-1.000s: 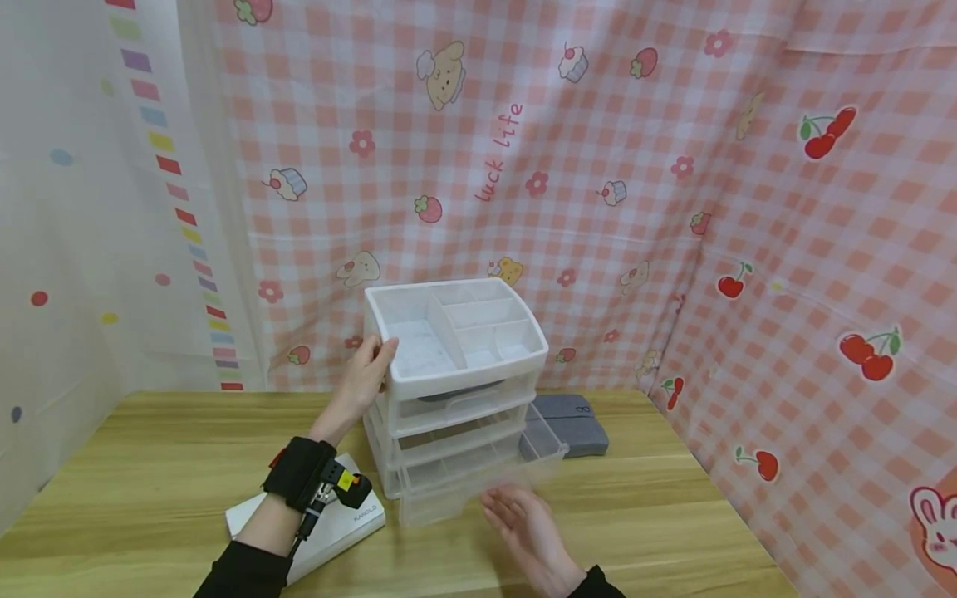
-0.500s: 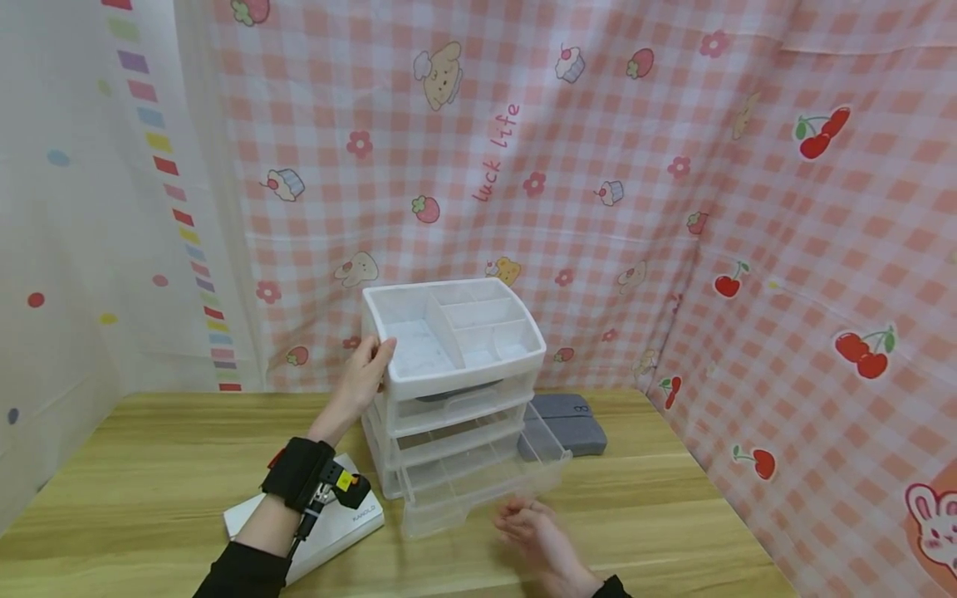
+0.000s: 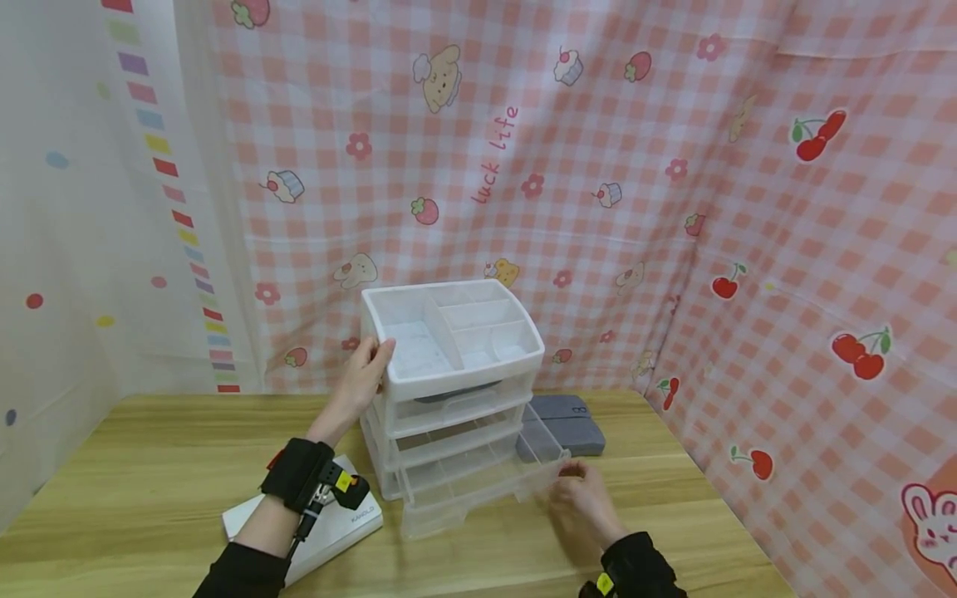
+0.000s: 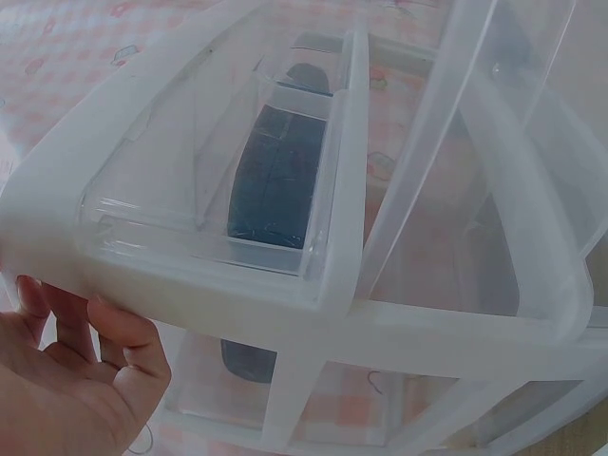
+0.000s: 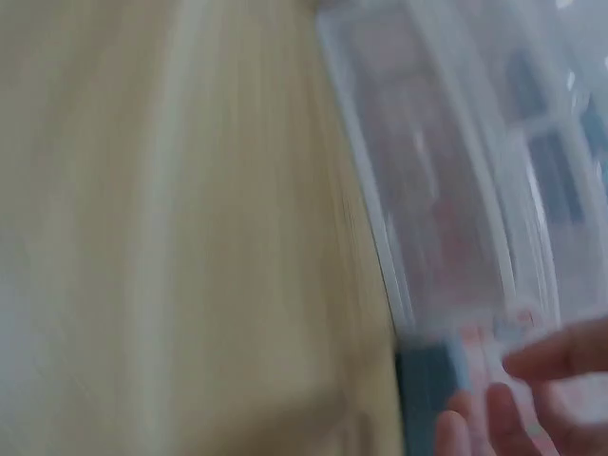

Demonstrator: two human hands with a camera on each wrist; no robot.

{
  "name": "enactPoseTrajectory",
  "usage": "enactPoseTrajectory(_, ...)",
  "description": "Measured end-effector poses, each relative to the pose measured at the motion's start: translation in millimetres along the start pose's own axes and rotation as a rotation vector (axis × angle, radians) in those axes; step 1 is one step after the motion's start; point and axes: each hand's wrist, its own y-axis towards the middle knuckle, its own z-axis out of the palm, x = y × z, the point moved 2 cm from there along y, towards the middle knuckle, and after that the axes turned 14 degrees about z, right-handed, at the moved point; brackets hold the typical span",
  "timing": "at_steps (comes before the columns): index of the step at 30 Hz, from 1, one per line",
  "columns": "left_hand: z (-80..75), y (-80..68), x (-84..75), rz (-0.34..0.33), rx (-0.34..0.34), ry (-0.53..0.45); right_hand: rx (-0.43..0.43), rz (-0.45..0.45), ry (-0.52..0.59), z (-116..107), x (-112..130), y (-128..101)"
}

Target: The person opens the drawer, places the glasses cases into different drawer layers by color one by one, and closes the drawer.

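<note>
A white plastic drawer organizer point(image 3: 467, 382) stands on the table, its top split into compartments. My left hand point(image 3: 366, 370) grips its upper left edge; in the left wrist view the fingers point(image 4: 133, 332) curl under the white frame. The clear bottom drawer point(image 3: 478, 486) is pulled out and has dividers inside. By the drawer's front right corner is my right hand point(image 3: 586, 494), fingers bent; whether they touch it is unclear. In the blurred right wrist view, thumb and fingers point(image 5: 551, 356) are apart. A dark object point(image 4: 277, 176) shows through the clear upper drawer.
A grey case point(image 3: 571, 423) with a small glasses mark lies right of the organizer, partly behind the drawer. A white box point(image 3: 336, 523) lies under my left forearm. Behind the wooden table point(image 3: 187, 448) hangs a pink checked cloth point(image 3: 314, 224).
The bottom drawer came slightly further out, then stayed. My right hand has moved from the drawer's front to the right, up to its front right corner. My left hand keeps its place.
</note>
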Motion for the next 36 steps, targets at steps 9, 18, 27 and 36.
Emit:
enactPoseTrajectory(9, 0.5, -1.0, 4.7, 0.040, 0.001, -0.009, -0.166, -0.389, -0.577, -20.7, 15.9, 49.9)
enactPoseTrajectory(18, -0.6, -2.1, 3.4, 0.027, -0.001, -0.018, -0.167, -0.525, -0.948, -17.9, 12.0, 79.8)
enactPoseTrajectory(27, -1.1, -1.8, 1.9, 0.016, 0.006, -0.017, -0.181, -0.544, -1.057, -12.3, -3.4, 89.7)
enactPoseTrajectory(36, -0.4, -1.2, 2.7, 0.019, -0.004, -0.012, -0.197, -0.581, -1.036, -8.2, -1.2, 89.1)
